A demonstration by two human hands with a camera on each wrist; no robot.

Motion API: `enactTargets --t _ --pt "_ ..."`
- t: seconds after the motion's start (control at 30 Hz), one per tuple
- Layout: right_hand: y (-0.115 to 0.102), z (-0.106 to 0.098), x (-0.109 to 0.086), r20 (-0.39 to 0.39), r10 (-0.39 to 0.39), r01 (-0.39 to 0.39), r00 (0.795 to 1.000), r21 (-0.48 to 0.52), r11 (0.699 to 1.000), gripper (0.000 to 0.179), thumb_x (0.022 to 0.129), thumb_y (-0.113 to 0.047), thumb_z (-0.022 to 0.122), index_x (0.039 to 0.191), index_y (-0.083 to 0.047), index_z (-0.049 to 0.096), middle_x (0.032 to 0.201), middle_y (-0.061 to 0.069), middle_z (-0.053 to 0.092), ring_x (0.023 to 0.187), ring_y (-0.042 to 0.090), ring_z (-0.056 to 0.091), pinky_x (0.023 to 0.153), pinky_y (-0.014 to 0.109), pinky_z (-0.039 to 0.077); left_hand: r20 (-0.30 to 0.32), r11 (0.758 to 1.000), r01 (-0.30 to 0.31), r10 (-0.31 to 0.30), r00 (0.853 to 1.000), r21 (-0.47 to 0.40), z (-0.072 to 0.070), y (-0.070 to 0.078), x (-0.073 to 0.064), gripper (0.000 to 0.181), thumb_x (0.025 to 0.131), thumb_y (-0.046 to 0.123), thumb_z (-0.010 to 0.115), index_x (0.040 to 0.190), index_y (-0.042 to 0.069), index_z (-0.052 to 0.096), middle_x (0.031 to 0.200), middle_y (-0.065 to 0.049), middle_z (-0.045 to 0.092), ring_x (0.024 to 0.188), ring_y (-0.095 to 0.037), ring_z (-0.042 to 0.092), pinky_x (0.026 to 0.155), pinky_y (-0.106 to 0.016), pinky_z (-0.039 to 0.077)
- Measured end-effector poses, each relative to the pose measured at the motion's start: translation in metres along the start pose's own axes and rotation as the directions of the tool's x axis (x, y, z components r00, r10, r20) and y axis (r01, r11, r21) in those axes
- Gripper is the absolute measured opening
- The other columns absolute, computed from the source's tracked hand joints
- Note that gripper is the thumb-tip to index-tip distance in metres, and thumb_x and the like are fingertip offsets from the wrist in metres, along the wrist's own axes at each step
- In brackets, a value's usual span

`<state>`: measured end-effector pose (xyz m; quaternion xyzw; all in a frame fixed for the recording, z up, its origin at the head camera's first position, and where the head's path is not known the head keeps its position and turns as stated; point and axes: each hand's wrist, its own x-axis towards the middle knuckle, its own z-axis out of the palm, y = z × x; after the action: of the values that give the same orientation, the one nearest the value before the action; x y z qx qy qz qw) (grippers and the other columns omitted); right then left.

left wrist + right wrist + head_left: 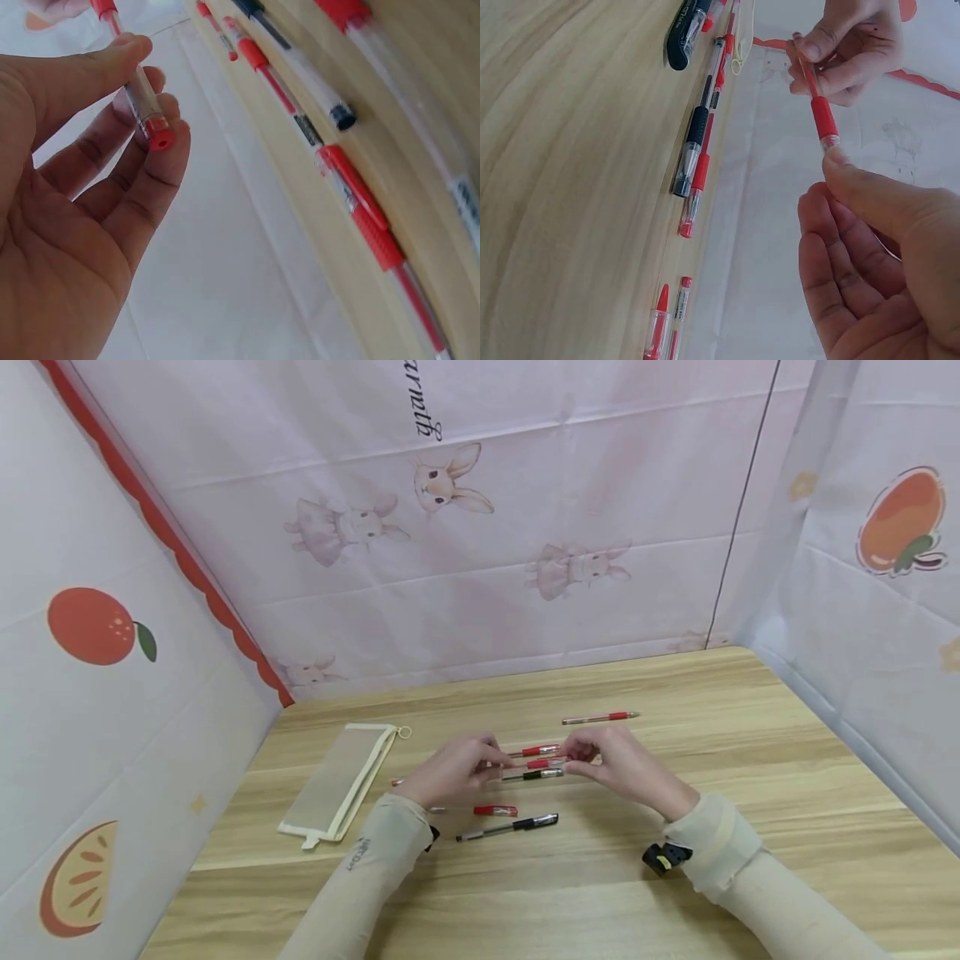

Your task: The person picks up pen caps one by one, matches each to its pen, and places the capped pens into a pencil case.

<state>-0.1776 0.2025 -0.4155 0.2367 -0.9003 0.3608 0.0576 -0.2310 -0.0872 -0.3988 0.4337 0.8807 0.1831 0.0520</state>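
Both hands hold one red gel pen (547,763) above the wooden table. In the right wrist view, the pen (823,114) is raised at a slant, its red grip between the two hands. My left hand (459,768) pinches the end with the red plug, between thumb and fingers, as the left wrist view shows. My right hand (617,760) pinches the opposite end, its fingertips hiding the very tip. Lying just by the hands are another red pen (540,750) and a black pen (542,774).
A see-through zip pouch (330,781) with cream edges lies flat at left. Nearer me are a red pen (493,811) and a capped black pen (534,822). One more red pen (600,718) lies farther back. Printed cloth walls (480,635) enclose the table (592,893).
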Motion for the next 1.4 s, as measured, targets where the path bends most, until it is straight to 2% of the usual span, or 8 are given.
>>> enactTargets --t 0.1,0.33,0.53,0.73,0.83,1.0,1.1,1.4 --pt "0.0 0.0 0.001 0.0 0.02 -0.02 1.0 -0.002 1.0 0.013 0.096 -0.014 0.081 0.109 -0.011 0.08 0.092 -0.007 0.076 0.083 0.004 0.066 0.077 0.023 0.059 -0.016 1.0 0.029 -0.029 0.999 0.007 -0.003 -0.001 0.001 0.021 0.103 0.01 0.072 0.122 0.013 0.082 0.104 0.003 0.072 0.082 -0.006 0.061 0.072 -0.022 0.054" --pt "0.004 -0.002 0.002 0.0 0.009 -0.009 1.0 -0.016 1.0 0.025 0.098 -0.01 0.078 0.122 -0.006 0.076 0.093 -0.005 0.075 0.086 0.007 0.068 0.08 0.028 0.061 -0.053 0.999 0.036 -0.035 0.998 0.025 -0.016 -0.015 0.001 0.02 0.103 0.008 0.071 0.118 0.014 0.082 0.107 0.001 0.075 0.084 -0.008 0.066 0.075 -0.025 0.057" --pt "0.009 -0.005 -0.001 0.015 0.011 -0.011 1.0 -0.035 0.999 0.021 0.098 -0.009 0.078 0.119 -0.007 0.075 0.095 -0.003 0.075 0.087 0.007 0.067 0.08 0.031 0.061 -0.053 0.994 0.106 -0.104 0.993 0.033 -0.023 -0.031 0.0 0.019 0.102 0.01 0.073 0.117 0.013 0.083 0.113 -0.002 0.08 0.095 -0.014 0.072 0.083 -0.033 0.061" --pt "0.017 -0.01 -0.006 0.04 0.014 -0.011 0.999 -0.068 0.998 0.015 0.1 -0.009 0.075 0.114 -0.008 0.076 0.096 -0.004 0.075 0.088 0.007 0.067 0.082 0.036 0.063 -0.07 0.985 0.166 -0.162 0.984 0.054 -0.022 -0.05 -0.001 0.018 0.101 0.007 0.073 0.115 0.011 0.084 0.112 -0.004 0.08 0.099 -0.019 0.073 0.089 -0.039 0.062" --pt "0.022 -0.012 -0.011 0.044 0.034 -0.03 0.998 -0.089 0.996 0.014 0.1 -0.01 0.075 0.114 -0.008 0.076 0.096 -0.005 0.075 0.089 0.007 0.068 0.081 0.033 0.061 -0.075 0.976 0.213 -0.21 0.975 0.037 -0.019 -0.062 -0.003 0.018 0.102 0.007 0.071 0.115 0.011 0.084 0.111 -0.004 0.08 0.098 -0.018 0.073 0.089 -0.039 0.063" --pt "0.028 -0.017 -0.018 0.047 0.078 -0.073 0.996 -0.095 0.993 0.016 0.101 -0.012 0.074 0.116 -0.008 0.077 0.098 -0.006 0.076 0.091 0.008 0.068 0.081 0.03 0.059 -0.073 0.944 0.331 -0.33 0.941 0.0 -0.017 -0.08 -0.005 0.02 0.103 0.007 0.069 0.114 0.015 0.084 0.11 0.0 0.079 0.095 -0.014 0.069 0.088 -0.039 0.061" --pt "0.033 -0.019 -0.021 0.046 0.091 -0.086 0.995 -0.097 0.992 0.016 0.101 -0.012 0.074 0.116 -0.009 0.077 0.099 -0.006 0.075 0.091 0.009 0.068 0.082 0.031 0.06 -0.071 0.93 0.366 -0.366 0.928 -0.006 -0.017 -0.088 -0.007 0.021 0.103 0.007 0.07 0.114 0.016 0.085 0.11 0.001 0.078 0.094 -0.015 0.067 0.088 -0.04 0.059" --pt "0.044 -0.025 -0.029 0.054 0.116 -0.111 0.992 -0.085 0.99 0.016 0.101 -0.01 0.073 0.116 -0.008 0.078 0.099 -0.005 0.075 0.091 0.008 0.067 0.083 0.028 0.059 -0.073 0.918 0.391 -0.386 0.92 0.065 -0.016 -0.104 -0.008 0.02 0.101 0.008 0.071 0.11 0.019 0.085 0.108 -0.001 0.078 0.092 -0.015 0.066 0.083 -0.039 0.058"
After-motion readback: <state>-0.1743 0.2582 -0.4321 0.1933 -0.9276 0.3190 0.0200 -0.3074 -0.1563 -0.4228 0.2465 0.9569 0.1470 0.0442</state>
